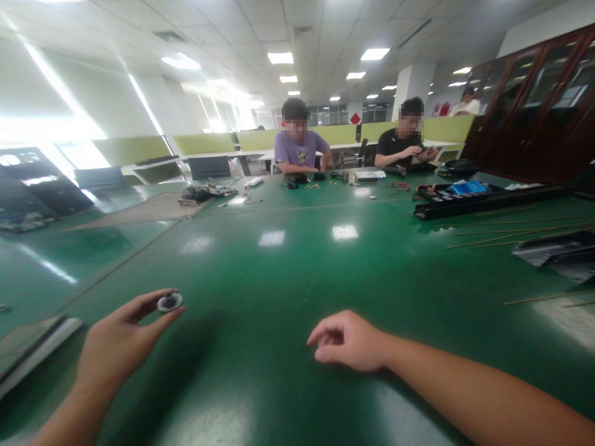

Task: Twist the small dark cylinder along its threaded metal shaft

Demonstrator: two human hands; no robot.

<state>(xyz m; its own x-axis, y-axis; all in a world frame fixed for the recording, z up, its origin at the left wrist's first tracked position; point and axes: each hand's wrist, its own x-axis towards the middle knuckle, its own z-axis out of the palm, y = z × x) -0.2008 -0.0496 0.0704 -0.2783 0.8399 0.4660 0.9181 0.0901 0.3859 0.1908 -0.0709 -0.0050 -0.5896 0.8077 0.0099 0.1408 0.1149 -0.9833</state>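
Observation:
Above the green table [260, 279], my left hand [116, 341] pinches a small round part with a pale metallic rim and a dark centre [170, 301] between thumb and fingers. What kind of part it is, I cannot make out. My right hand [351, 344] hovers over or rests on the table, to the right of the part and apart from it. Its fingers are loosely curled, with a gap between thumb and forefinger and nothing seen in it.
A flat grey panel [35, 350] lies at the left edge. Long thin rods [515, 234] and a black channel-shaped tray [493, 201] lie to the right. Across the table, one person wears a purple shirt [300, 148], another black [395, 147]. Electronic parts [204, 193] lie at the back left.

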